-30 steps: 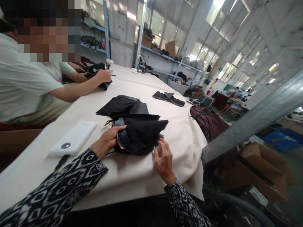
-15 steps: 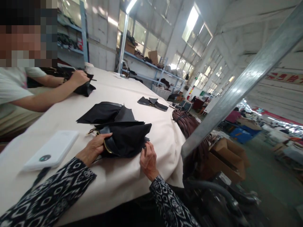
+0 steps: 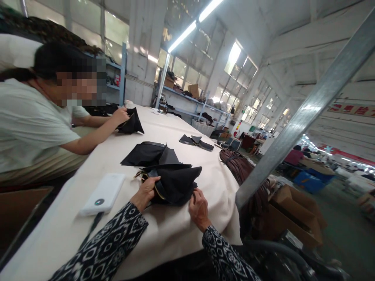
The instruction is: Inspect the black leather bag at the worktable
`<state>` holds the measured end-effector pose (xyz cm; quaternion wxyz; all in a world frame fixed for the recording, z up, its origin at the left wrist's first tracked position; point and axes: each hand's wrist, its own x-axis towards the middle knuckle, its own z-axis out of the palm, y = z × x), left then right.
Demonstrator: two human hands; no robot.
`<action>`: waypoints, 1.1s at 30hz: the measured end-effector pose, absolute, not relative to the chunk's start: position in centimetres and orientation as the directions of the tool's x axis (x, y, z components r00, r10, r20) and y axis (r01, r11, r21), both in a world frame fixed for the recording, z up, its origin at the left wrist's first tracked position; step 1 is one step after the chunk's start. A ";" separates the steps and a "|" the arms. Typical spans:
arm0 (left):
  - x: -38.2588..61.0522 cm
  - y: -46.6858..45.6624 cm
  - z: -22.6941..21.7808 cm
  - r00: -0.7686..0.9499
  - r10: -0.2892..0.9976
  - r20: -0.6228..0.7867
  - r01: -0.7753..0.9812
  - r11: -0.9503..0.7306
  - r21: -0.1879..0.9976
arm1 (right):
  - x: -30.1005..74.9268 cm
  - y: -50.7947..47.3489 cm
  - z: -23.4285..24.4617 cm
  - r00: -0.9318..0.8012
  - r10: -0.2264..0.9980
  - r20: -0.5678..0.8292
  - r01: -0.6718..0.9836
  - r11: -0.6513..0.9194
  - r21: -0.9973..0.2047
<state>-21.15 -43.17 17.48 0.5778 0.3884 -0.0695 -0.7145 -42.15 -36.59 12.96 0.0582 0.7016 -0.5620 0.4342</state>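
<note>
A black fabric piece with a leather-like strip and a gold zipper edge [image 3: 175, 185] is between my two hands over the cream-covered table [image 3: 140, 242]. My left hand [image 3: 145, 192] is closed on its zipper end, thumb on top of the strip. At the opposite side, my right hand [image 3: 199, 209] pinches the lower right edge; its fingertips are partly hidden. Just behind lies another black fabric piece [image 3: 143, 153], overlapped by the held one. Farther back rests a smaller black fabric piece [image 3: 197, 142].
A white power bank [image 3: 107, 191] with a dark cable lies at left. Across the table's left side, a co-worker [image 3: 38, 125] handles black fabric [image 3: 131, 124]. A slanted metal post [image 3: 278, 136], brown strip bundle [image 3: 234, 160] and cardboard box [image 3: 295, 214] stand at right.
My view has swung left, so the table and hands appear farther right and more of the co-worker shows. Both my hands keep their hold on the black piece.
</note>
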 end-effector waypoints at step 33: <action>-22.3 -41.7 19.5 -0.141 -0.969 -0.202 0.796 -0.232 0.559 | -34.1 -43.9 19.4 -0.018 -0.977 0.212 -0.563 -0.165 -0.810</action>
